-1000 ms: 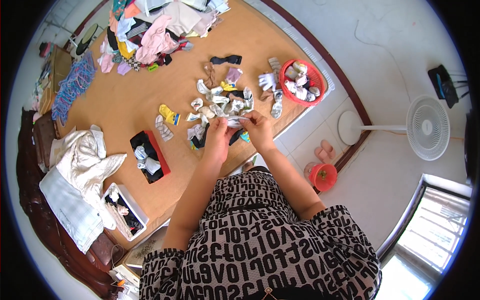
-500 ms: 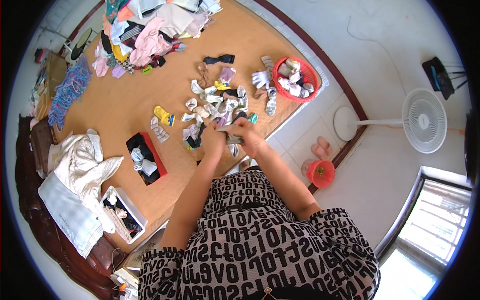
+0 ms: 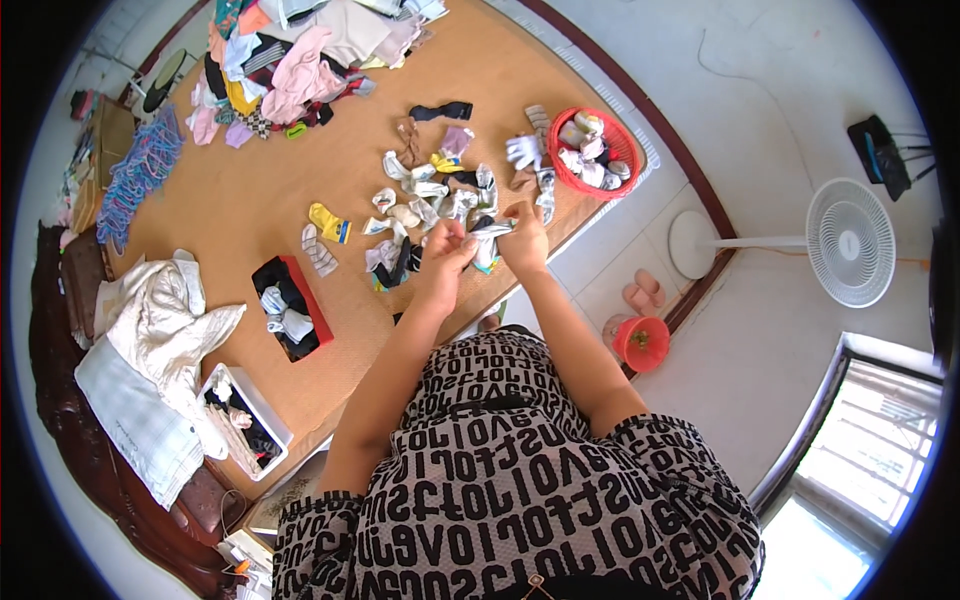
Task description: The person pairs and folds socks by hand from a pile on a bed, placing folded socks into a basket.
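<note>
Between my two hands a light sock (image 3: 490, 232) is stretched out over the front edge of the bed. My left hand (image 3: 446, 262) pinches one end of it, and my right hand (image 3: 524, 242) is closed around the other. Just beyond them lies a loose spread of socks (image 3: 425, 190), mostly white and grey with some black and purple. A yellow sock (image 3: 328, 222) and a striped sock (image 3: 318, 250) lie apart to the left. Toward the right edge are a white glove (image 3: 523, 152) and a grey sock (image 3: 545, 192), beside a red basket (image 3: 598, 188) holding balled socks.
A red-rimmed box (image 3: 312, 310) and a white bin (image 3: 285, 440) with clothing stand on the left. Clothes are heaped (image 3: 300, 70) at the far side, near blue hangers (image 3: 140, 185). A white fan (image 3: 848, 242), pink slippers (image 3: 643, 291) and a red bucket (image 3: 642, 344) are on the right.
My hands have moved apart, the right one up and to the right. The sock, bunched between them before, is now drawn out lengthwise.
</note>
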Tool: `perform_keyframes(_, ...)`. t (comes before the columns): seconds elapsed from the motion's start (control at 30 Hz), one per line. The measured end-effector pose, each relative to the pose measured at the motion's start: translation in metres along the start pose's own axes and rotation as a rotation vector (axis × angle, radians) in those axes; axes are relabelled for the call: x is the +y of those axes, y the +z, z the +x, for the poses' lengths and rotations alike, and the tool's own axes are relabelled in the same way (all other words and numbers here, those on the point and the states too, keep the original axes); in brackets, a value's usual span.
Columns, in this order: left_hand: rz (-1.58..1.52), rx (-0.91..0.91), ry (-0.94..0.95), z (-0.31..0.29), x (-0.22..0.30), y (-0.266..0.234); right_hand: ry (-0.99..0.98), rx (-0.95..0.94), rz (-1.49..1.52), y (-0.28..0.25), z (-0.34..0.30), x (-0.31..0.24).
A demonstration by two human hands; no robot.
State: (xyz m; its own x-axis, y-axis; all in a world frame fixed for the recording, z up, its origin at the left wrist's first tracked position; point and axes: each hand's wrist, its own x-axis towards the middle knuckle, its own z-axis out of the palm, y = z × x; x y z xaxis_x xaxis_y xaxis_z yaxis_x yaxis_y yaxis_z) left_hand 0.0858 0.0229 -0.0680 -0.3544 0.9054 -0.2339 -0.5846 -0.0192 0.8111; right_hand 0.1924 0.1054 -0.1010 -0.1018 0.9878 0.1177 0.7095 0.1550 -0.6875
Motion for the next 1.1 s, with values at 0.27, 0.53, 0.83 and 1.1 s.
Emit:
perform_keyframes(0.27, 1.254, 0.235, -0.087, 0.004, -0.001, -0.005, -0.076, -0.241, 0.063, -0.027, -0.023, -0.050)
perform_keyframes(0.53, 1.206, 0.416, 0.157, 0.015, -0.018, -0.052, 0.078, -0.669, 0.611, -0.013, -0.034, -0.053)
perform_keyframes(0.83, -0.036, 0.177, -0.083, 0.015, -0.024, -0.033, -0.128, -0.044, 0.022, 0.021, -0.005, 0.003)
perform_keyframes(1.1, -0.003, 0.260, -0.337, 0.032, 0.000, -0.036, 0.615, -0.760, 1.249, -0.008, -0.022, -0.031)
